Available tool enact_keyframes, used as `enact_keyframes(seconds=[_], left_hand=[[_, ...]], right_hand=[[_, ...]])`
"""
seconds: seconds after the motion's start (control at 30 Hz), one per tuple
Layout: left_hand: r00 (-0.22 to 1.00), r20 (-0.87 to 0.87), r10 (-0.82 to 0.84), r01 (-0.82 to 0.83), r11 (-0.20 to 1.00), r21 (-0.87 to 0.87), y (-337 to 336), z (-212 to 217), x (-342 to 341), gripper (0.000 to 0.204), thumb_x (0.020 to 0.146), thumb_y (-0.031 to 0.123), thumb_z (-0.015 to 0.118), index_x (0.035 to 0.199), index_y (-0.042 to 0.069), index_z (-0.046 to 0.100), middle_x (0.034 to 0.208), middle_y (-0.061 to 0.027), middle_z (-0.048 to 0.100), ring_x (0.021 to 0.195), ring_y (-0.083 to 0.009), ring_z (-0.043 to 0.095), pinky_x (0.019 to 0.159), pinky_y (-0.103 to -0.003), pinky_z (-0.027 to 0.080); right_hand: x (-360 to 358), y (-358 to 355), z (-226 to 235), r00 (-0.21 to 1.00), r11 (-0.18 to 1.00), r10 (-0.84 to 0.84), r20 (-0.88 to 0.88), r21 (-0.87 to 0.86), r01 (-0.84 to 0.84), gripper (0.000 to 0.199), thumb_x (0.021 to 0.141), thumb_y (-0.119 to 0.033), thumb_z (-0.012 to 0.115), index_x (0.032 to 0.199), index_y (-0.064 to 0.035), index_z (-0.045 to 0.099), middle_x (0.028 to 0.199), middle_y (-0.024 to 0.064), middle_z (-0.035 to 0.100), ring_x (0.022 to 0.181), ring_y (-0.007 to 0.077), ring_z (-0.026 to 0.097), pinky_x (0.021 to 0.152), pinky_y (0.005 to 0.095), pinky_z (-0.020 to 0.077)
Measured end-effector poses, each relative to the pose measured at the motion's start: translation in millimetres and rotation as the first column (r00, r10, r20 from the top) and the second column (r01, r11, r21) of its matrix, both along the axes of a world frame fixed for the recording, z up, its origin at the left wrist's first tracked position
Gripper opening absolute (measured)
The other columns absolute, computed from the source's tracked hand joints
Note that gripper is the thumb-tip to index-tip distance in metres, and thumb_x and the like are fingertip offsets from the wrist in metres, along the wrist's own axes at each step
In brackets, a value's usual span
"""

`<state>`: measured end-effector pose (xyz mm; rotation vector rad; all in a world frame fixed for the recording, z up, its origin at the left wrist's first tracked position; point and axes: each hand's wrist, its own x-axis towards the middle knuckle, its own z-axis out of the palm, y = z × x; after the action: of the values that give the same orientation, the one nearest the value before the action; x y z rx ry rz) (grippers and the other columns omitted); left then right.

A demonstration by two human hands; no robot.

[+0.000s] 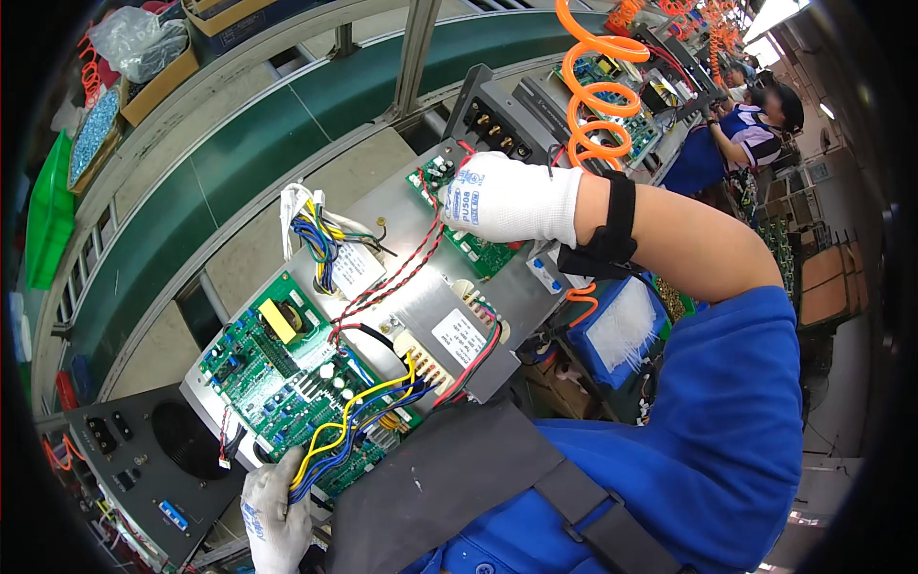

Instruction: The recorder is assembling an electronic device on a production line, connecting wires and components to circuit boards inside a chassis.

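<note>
Our two white-gloved hands were well apart. The left hand (275, 517) was closed around the lower ends of the yellow and blue wires (330, 457), with its fingers at the near edge of the large green circuit board (256, 368). That board lay just beyond the left hand, set on a silver metal plate (371, 203) that reached from there to below the right hand. From the left hand the wires ran up over the board to a labelled metal block (459, 337), which sat between our hands.

Our right hand (497, 198) was bent down over the small green circuit board (486, 256), partly covering it; its fingertips were hidden from us, so we could not tell whether they gripped anything. Red-and-black twisted wires (409, 266) ran from near the right hand back toward the large board. To the left of the right hand, a bundle of coloured wires with white connectors (320, 234) rested on the plate.

To the left of our left hand stood a dark panel with a round fan (122, 454). Above and right of our right hand hung an orange coiled hose (607, 103), and past it another person (751, 137) was visible.
</note>
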<state>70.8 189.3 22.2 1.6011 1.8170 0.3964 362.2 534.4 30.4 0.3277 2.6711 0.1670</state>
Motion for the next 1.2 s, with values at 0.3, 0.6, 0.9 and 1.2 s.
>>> enact_keyframes(seconds=[0.3,0.6,0.9,1.2], left_hand=[[0.995,0.016,0.097,-0.098,0.975,0.198,-10.4,2.3,18.5,0.043,0.076,0.0,0.066,0.119,0.001,0.063,0.085,-0.0146,0.063,0.083,-0.0311,0.059,0.078,-0.038,0.047],[0.985,0.175,0.001,-0.041,0.973,0.227,-28.3,15.7,29.2,0.046,0.074,0.017,0.077,0.116,0.002,0.067,0.068,-0.0131,0.061,0.068,-0.0298,0.061,0.068,-0.038,0.048],[0.939,0.285,0.194,-0.279,0.914,0.296,-46.1,-3.5,43.2,0.032,0.081,0.013,0.064,0.11,-0.001,0.068,0.069,-0.0134,0.059,0.065,-0.0279,0.058,0.064,-0.038,0.047],[0.831,0.382,0.404,-0.524,0.798,0.297,-21.7,4.8,34.1,0.027,0.075,0.004,0.065,0.102,-0.001,0.07,0.077,-0.0067,0.06,0.071,-0.0139,0.055,0.066,-0.027,0.044]], right_hand=[[4.7,2.7,-17.5,0.993,0.995,-0.097,-0.065,-0.033,0.095,0.018,0.088,-0.021,0.057,0.093,-0.0061,0.066,0.083,0.0105,0.064,0.075,0.0305,0.067,0.065,0.042,0.0524],[-69.3,-3.3,59.3,0.809,0.878,-0.391,-0.438,-0.442,0.184,0.033,0.084,-0.02,0.059,0.11,-0.0009,0.067,0.096,0.0176,0.069,0.087,0.0291,0.067,0.078,0.0377,0.0516],[-131.7,5.0,49.0,0.66,0.784,-0.56,-0.501,-0.578,0.226,0.027,0.082,-0.027,0.07,0.092,-0.0013,0.071,0.075,0.0101,0.068,0.063,0.0142,0.06,0.06,0.0314,0.0487],[-123.3,1.9,72.1,0.212,0.424,-0.861,-0.463,-0.882,-0.203,0.037,0.082,-0.021,0.074,0.108,0.0048,0.066,0.087,0.0083,0.068,0.075,0.0115,0.063,0.06,0.0274,0.052]])
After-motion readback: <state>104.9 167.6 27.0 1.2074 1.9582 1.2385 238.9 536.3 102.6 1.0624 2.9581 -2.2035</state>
